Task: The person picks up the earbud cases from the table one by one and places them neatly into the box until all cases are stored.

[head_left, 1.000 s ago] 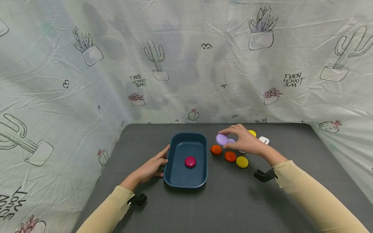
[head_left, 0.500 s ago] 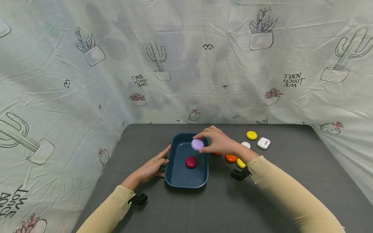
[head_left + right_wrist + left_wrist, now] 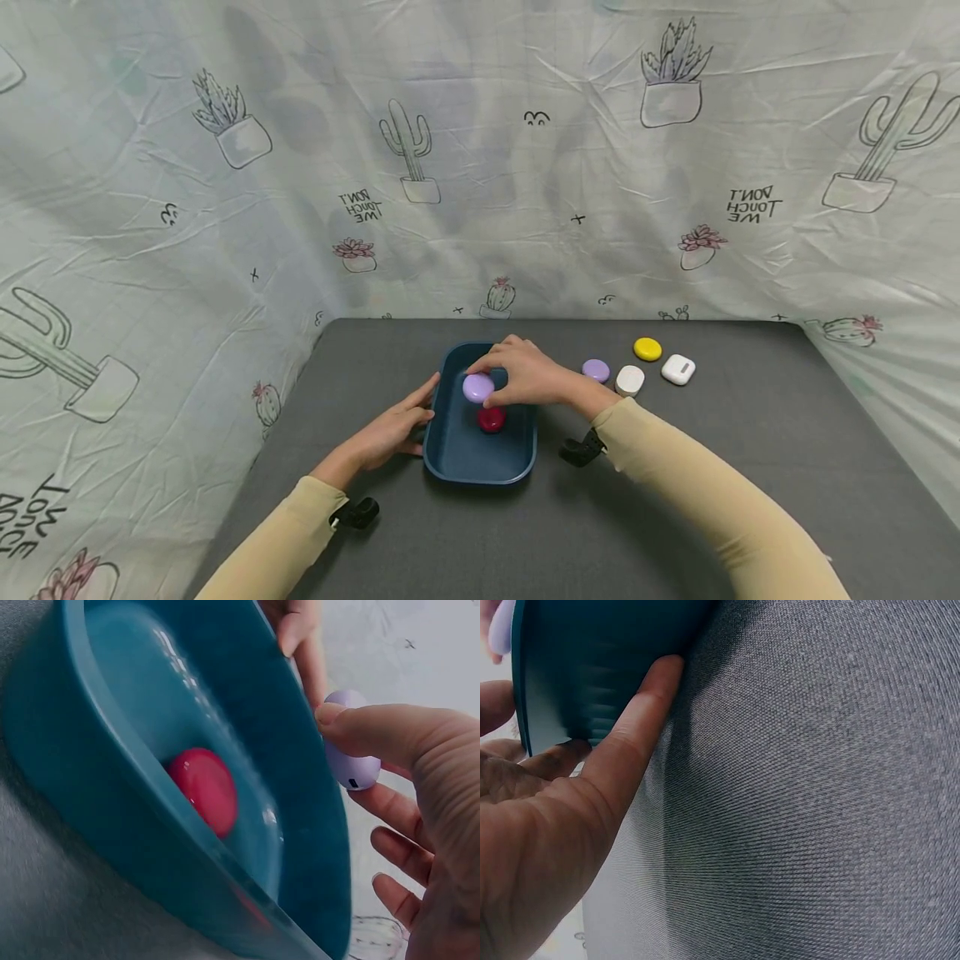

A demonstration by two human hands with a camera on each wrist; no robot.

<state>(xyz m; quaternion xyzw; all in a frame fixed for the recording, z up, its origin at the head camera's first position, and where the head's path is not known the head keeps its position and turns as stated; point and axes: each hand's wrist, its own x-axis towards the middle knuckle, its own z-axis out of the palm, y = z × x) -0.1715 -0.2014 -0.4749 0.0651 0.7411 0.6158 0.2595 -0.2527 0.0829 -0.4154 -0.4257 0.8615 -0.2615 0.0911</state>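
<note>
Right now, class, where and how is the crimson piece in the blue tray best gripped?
Probably pinch the crimson piece by opposite sides of its rounded edge, coming from above on the near side: it lies flat, the blue tray walls it in, and the right hand is by its far side.

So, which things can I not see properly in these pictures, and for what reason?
- Head view: the far right corner of the blue tray, hidden by the right hand.
- Head view: the small mark on the white case, too small to read.
- Left wrist view: the held lilac disc, cut off by the left edge.
- Right wrist view: the left hand, cut off by the top edge.
</note>
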